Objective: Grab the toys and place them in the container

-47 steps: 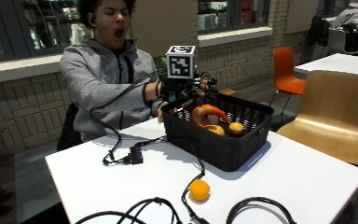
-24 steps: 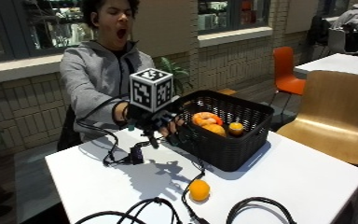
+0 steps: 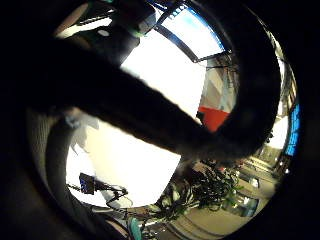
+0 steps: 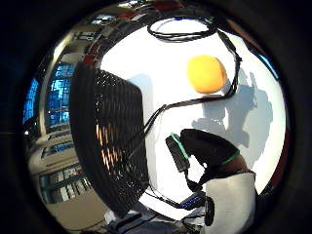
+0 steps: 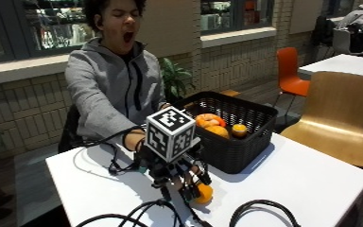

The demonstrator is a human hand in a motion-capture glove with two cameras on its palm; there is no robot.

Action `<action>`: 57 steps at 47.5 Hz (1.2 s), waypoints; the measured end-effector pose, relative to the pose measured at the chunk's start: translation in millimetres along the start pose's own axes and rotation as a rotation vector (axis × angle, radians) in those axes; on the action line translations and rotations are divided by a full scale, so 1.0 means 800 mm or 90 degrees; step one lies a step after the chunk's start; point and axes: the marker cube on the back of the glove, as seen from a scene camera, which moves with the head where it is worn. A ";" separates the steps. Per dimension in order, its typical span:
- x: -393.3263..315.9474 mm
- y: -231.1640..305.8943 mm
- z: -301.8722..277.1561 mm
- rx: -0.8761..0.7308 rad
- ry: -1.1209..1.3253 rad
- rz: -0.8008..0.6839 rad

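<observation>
Reaching with spread fingers, the gloved right hand (image 5: pixel 180 179) nears the last orange toy (image 5: pixel 203 193); others fill the basket (image 5: pixel 244 149).

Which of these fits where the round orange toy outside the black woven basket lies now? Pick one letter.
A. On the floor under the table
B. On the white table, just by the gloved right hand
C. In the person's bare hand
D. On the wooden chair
B: the round orange toy lies on the white table in front of the black woven basket, just by the gloved right hand reaching down to it.
</observation>
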 end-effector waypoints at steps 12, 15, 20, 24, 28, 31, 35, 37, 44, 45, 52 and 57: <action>0.004 -0.048 0.015 -0.030 0.067 -0.007; 0.001 -0.050 0.023 -0.037 0.070 -0.005; 0.000 -0.055 0.034 -0.048 0.072 0.003; -0.004 -0.055 0.048 -0.038 0.078 0.006; -0.005 -0.056 0.054 -0.017 0.048 0.010; -0.007 -0.057 0.054 0.004 0.023 0.004; -0.010 -0.056 0.053 0.031 0.018 -0.001; -0.011 -0.055 0.052 0.042 0.025 -0.003; -0.013 -0.052 0.043 0.096 0.061 -0.017; -0.013 -0.051 0.042 0.103 0.063 -0.020; -0.017 -0.042 0.022 0.149 0.063 -0.047; -0.029 -0.031 0.010 0.178 0.060 -0.067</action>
